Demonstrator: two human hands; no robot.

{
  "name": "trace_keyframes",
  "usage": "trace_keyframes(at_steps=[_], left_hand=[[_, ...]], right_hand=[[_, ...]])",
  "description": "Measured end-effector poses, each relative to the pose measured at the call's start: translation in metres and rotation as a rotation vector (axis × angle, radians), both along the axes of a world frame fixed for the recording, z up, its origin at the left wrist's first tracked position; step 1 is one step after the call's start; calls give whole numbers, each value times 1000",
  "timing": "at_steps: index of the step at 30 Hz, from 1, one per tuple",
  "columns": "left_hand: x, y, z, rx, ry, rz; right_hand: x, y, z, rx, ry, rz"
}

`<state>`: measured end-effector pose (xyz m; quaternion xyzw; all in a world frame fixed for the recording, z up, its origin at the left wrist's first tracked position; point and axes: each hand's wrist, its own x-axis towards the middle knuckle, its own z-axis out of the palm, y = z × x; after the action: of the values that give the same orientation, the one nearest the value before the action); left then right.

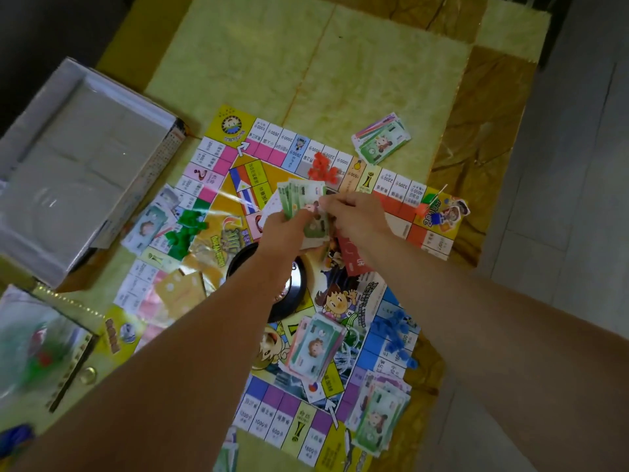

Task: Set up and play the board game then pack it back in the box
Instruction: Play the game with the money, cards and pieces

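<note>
Thin paper notes (pixel 301 201), fanned, gripped in L hand (pixel 282 233) w/ curled fingers; same fan pinched by R hand (pixel 354 216) fingertips, above glossy square board (pixel 272 398).

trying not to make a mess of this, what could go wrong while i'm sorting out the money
1. The left hand grips a loose fan of bills while the right hand pinches at it; bills could slip and scatter onto the red pieces just beyond.
2. The blue pieces sit heaped at the board edge beside the right forearm; lowering it might sweep them off.
3. The bill stack at the near right corner overhangs the board and could slide off.
</note>
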<state>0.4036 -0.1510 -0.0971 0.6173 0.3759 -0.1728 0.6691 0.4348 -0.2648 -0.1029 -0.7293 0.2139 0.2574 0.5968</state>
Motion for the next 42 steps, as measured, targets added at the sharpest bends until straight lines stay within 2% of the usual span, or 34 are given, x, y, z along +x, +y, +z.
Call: trace_keyframes(at_steps=[4, 10, 16, 23, 26, 32, 38, 42], left_hand=[[-27, 31, 3, 108, -31, 31], [-65, 80, 11, 36, -4, 213], [-102, 152, -9, 239, 22, 416], [-132, 221, -18, 336, 44, 511], [-135, 234, -13, 294, 37, 525], [-144, 237, -6, 139, -9, 460], [-160, 230, 7, 24, 33, 291], [-168, 225, 16, -65, 90, 266]], right_hand=[[-23, 30, 8, 0, 9, 117], [-57, 85, 4, -39, -22, 127], [-81, 146, 2, -23, -55, 218], [-77, 229, -9, 11, -30, 252], [-70, 257, -12, 58, -13, 206], [-87, 269, -16, -33, 30, 225], [-116, 253, -12, -88, -15, 346], [-129, 244, -4, 3, -27, 449]])
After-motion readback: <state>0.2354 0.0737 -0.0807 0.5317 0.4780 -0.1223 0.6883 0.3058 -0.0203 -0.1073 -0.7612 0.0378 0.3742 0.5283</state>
